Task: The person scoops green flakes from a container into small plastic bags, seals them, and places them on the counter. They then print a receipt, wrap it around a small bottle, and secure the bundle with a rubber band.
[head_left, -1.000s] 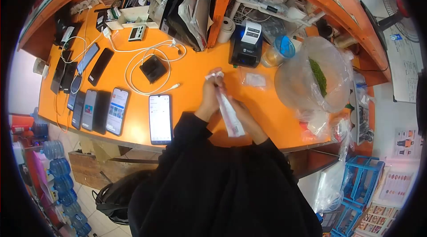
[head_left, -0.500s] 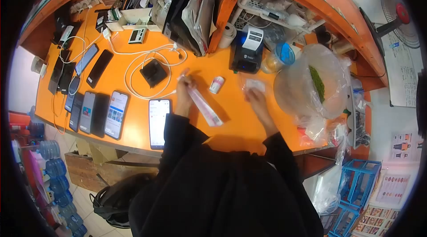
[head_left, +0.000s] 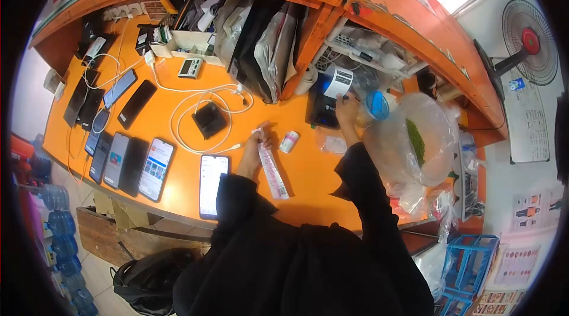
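Note:
Pinched in my left hand is a long pink-and-white printed paper strip, hanging down toward the table's front. Just right of that hand lies a small pink-and-white roll. My right hand reaches to the black label printer, its fingers closed at the lower edge of a printed white label coming out of the top. Below the printer, a small clear plastic packet rests on the orange table.
A large clear plastic bag with green contents and a blue-lidded tub stand right of the printer. Several phones lie at the left, with a white cable around a black stand. Files fill the back shelf.
My right hand has left the clear packet on the table and moved up to the printer's label. My left hand keeps the paper strip. The whole view has shifted.

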Available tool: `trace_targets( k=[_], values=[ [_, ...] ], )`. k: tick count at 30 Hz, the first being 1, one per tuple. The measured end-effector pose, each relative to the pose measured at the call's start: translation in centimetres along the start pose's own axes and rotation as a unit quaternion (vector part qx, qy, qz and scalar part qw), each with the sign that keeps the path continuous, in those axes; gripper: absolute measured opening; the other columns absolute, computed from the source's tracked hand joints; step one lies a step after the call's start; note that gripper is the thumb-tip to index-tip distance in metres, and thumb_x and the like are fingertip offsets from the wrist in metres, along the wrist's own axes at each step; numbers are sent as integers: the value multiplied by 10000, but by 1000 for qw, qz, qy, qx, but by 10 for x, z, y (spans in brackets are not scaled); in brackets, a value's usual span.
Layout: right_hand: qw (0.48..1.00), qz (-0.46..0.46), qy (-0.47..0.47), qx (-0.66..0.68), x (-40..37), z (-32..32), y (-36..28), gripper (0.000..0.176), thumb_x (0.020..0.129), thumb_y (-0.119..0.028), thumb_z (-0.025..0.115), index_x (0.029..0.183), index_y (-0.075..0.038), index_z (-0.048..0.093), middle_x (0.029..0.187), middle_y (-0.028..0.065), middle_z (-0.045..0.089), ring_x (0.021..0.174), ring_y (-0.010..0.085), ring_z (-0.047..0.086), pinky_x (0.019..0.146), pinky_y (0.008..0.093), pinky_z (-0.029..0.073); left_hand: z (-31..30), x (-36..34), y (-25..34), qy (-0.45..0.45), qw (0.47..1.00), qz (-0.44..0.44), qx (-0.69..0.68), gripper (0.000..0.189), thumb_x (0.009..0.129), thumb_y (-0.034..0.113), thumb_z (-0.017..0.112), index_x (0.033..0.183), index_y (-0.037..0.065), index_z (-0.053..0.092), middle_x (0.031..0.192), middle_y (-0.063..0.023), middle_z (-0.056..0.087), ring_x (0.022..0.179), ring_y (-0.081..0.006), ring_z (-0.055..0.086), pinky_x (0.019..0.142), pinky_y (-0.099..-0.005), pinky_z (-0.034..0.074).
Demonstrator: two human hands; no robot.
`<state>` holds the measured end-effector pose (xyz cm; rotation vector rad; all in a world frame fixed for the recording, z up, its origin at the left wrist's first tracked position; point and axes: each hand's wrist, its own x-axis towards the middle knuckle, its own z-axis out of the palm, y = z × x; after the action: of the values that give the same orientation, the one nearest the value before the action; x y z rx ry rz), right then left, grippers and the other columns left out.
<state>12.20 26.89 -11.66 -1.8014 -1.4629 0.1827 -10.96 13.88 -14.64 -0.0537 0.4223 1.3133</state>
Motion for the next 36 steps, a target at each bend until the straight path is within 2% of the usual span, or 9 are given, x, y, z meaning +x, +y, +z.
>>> trace_targets(
  k=[2,6,8,11,17,21,32,36],
  values=[
    [999,0,11,-49,-1,-1,-1,254,714,-228,585,855,-22,533,667,125,576,652,257,555,619,348,414,-1,2,-1,7,1000,-5,1,275,822,73,301,1078,42,395,564,-12,361,453,-76,321,412,-186,295],
    [999,35,-7,-41,-3,-12,-8,216,718,-227,572,838,-50,540,702,134,566,706,273,544,638,364,407,-5,5,-1,8,1000,-13,6,266,832,81,296,1077,49,395,563,-11,361,445,-75,319,410,-185,294],
    [999,-2,-18,-33,-1,-12,1,181,755,-235,531,889,-114,512,759,157,573,733,335,547,640,404,418,-11,7,-3,-32,999,-4,-5,323,757,57,354,1075,32,403,576,-23,367,473,-91,358,442,-194,341],
    [999,-26,-2,-42,-3,-13,0,163,758,-228,523,875,-116,511,757,164,575,728,343,548,635,407,418,-11,7,-2,-29,1000,-7,-7,328,755,56,350,1078,28,403,578,-25,371,472,-92,359,443,-194,342],
    [999,-5,-8,-35,-2,-11,1,152,763,-233,511,867,-122,508,743,163,578,718,344,552,629,412,418,-12,8,-4,-14,1000,6,7,299,779,67,337,1067,29,409,574,-24,371,477,-96,357,446,-200,338],
    [999,-23,3,-32,-3,-12,0,146,763,-233,511,865,-127,506,743,166,577,719,339,553,626,415,419,-12,9,-4,-25,1000,4,6,291,786,81,344,1064,28,412,573,-25,371,478,-97,358,445,-201,338],
    [997,-62,21,-49,-5,-15,-2,129,761,-217,513,849,-126,486,707,165,573,669,352,550,599,425,417,-6,6,-5,-6,1000,7,4,303,755,63,360,1050,29,421,577,-34,381,485,-103,360,443,-206,334],
    [998,-45,10,-50,-4,-14,-1,134,760,-216,515,852,-124,484,700,165,572,664,353,549,590,428,413,-14,11,-6,-21,1000,11,11,308,753,56,357,1054,32,419,576,-36,381,492,-106,363,444,-208,332]
  ],
)
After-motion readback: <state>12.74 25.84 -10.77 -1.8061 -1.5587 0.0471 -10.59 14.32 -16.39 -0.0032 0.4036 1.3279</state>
